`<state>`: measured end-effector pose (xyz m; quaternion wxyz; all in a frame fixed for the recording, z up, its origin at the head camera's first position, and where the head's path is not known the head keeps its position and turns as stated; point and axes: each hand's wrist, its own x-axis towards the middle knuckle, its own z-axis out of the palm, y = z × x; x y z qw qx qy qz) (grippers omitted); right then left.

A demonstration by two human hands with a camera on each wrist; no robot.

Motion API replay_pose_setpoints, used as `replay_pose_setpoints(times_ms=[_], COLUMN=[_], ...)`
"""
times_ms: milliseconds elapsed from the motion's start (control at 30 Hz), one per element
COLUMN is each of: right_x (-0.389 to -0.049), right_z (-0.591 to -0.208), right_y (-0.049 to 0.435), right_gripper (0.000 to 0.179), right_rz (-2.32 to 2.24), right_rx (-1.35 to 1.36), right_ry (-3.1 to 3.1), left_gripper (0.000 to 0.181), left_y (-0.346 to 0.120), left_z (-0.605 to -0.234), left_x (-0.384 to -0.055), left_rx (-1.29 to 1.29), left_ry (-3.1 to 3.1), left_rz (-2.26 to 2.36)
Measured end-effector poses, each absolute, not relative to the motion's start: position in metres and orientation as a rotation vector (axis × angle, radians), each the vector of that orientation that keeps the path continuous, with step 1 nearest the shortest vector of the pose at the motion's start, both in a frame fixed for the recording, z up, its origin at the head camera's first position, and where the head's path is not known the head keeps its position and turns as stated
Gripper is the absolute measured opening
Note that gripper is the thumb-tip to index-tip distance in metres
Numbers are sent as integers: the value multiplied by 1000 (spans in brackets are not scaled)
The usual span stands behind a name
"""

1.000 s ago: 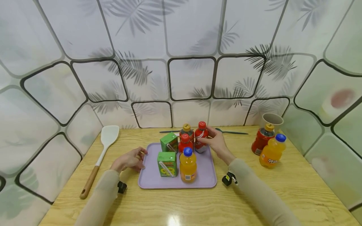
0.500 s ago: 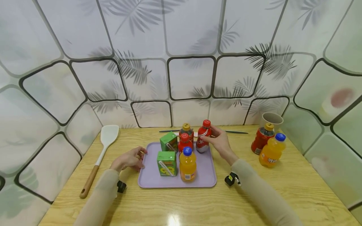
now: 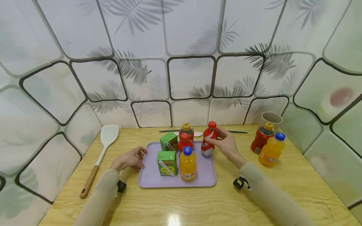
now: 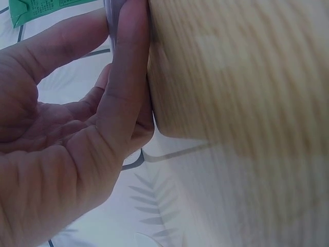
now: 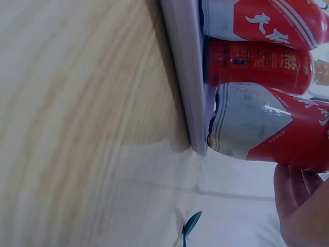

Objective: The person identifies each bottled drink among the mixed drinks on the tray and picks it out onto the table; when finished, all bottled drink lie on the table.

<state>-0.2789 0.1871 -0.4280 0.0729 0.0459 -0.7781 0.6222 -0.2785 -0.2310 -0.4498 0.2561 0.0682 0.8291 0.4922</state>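
My right hand (image 3: 228,146) grips a red-capped drink bottle (image 3: 207,150) with a red and silver label, at the tray's back right corner. In the right wrist view this bottle (image 5: 252,123) tilts slightly, its base close over the rim. My left hand (image 3: 130,158) holds the left edge of the lilac tray (image 3: 147,179); in the left wrist view its fingers (image 4: 126,77) lie along that edge. On the tray stand two green juice boxes (image 3: 167,168), an orange juice bottle (image 3: 188,168) with a blue cap, another red-capped bottle (image 3: 184,145) and a gold-capped dark bottle (image 3: 186,131).
At the right stand a gold-capped red-label bottle (image 3: 261,140), an orange drink bottle (image 3: 272,152) and a beige cup (image 3: 271,118). A white spatula (image 3: 106,141) with a wooden handle lies at the left. Thin dark utensils (image 3: 238,131) and a pale spoon (image 3: 197,134) lie behind the tray.
My right hand has moved the red-capped bottle rightward, away from the other bottles and toward the tray's right edge. My left hand and the tray have stayed in place.
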Motion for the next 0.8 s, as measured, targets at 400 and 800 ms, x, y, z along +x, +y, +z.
replay_pose_setpoints(times_ms=[400, 800], right_x=[-260, -241], right_z=[-423, -410], right_y=[219, 248], right_gripper=[75, 70], right_rz=[1765, 1744], right_rx=[85, 74], right_ry=[-2378, -2304], left_gripper=[61, 61], left_y=[-230, -230], left_z=[-449, -449], left_x=[-278, -278], left_rx=[177, 169], left_ry=[2270, 2269], left_rz=[1307, 1313])
